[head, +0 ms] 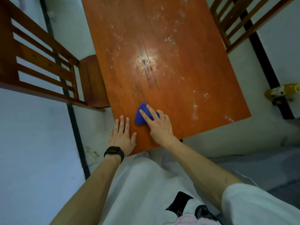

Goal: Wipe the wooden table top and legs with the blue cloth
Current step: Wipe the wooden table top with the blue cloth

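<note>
Closest to the camera is a white shirt [146, 192] with a black shape on it, and two bare arms reach out from it. The left hand [122, 137] lies flat on the near corner of the counter [162, 70], with its fingers straight and spread, and it holds nothing. A black watch [113, 151] sits on that wrist. Just beside it, the right hand [158, 124] presses down on the blue cloth [142, 116]. Its fingers lie mostly straight across the top of the cloth. The cloth is bunched up and rests on the counter near the front edge, a bit left of the middle.

The counter is orange-brown wood. Farther along it there are white spots and smears, and a bright shiny patch in the middle.

On the left, a wooden chair [40, 62] with slats stands close to the counter. Another wooden chair [240, 21] is at the far right. A yellow bottle [282, 91] lies on the pale floor [32, 143] to the right.
</note>
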A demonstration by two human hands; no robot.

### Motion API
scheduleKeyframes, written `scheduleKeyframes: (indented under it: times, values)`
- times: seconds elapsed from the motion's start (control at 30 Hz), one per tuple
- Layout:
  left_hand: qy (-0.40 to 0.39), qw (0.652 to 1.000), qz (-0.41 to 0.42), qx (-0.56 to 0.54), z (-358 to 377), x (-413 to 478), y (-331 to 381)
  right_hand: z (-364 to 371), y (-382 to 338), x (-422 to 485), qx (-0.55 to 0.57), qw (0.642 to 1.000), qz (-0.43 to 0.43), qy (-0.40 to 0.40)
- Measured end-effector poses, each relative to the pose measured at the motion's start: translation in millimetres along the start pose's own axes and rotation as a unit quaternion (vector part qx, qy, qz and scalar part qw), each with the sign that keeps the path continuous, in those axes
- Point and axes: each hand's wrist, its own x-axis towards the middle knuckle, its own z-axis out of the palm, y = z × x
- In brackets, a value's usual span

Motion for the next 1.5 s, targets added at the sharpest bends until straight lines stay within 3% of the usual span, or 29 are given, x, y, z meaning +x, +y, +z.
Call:
scheduleKeyframes:
  times: [0.13, 0.23, 0.3, 0.4, 0.5, 0.57, 0.67, 0.8, 0.9, 1.0, 1.13, 1.2, 1.3, 1.43, 1.5]
  values:
    - [0.042, 0.999, -0.017, -0.006, -2, -3, 37, -5, 88, -41, -0.002, 0.987, 0.152, 0.043]
    - [0.043, 0.999, 0.033, -0.001, 6, 0, 84, -32, 173, -68, 0.057, 0.944, 0.319, 0.067]
    - [0.035, 0.998, 0.047, -0.011, 14, 7, 120, -45, 203, -73, 0.084, 0.915, 0.384, 0.094]
    - [0.0, 0.999, 0.05, -0.002, 28, 14, 165, -35, 187, -69, 0.07, 0.948, 0.28, 0.137]
    - [-0.037, 0.999, 0.014, 0.025, 42, 18, 181, -7, 150, -73, 0.035, 0.993, 0.089, 0.064]
    - [-0.054, 0.997, -0.003, 0.053, 43, 20, 182, -3, 162, -84, 0.03, 0.998, 0.038, 0.03]
    - [-0.082, 0.994, -0.017, 0.072, 40, 21, 183, -11, 230, -110, 0.035, 0.985, 0.144, 0.086]
    - [-0.097, 0.991, -0.027, 0.088, 36, 19, 191, -40, 333, -138, 0.072, 0.924, 0.366, 0.085]
    - [-0.107, 0.988, -0.036, 0.104, 34, 19, 192, -61, 341, -125, 0.106, 0.904, 0.395, 0.127]
    - [-0.124, 0.985, -0.048, 0.113, 31, 20, 195, -65, 289, -97, 0.11, 0.943, 0.279, 0.143]
    - [-0.129, 0.985, -0.059, 0.101, 29, 21, 198, -37, 225, -81, 0.066, 0.996, 0.052, 0.025]
    - [-0.126, 0.986, -0.06, 0.093, 30, 21, 198, -33, 240, -84, 0.048, 0.999, 0.014, 0.005]
    - [-0.122, 0.987, -0.058, 0.092, 31, 21, 196, -41, 298, -91, 0.027, 0.989, 0.13, 0.064]
    - [-0.105, 0.99, -0.047, 0.079, 35, 21, 191, -73, 367, -91, 0.1, 0.915, 0.385, 0.074]
    - [-0.089, 0.993, -0.038, 0.069, 39, 22, 186, -81, 353, -82, 0.115, 0.907, 0.389, 0.11]
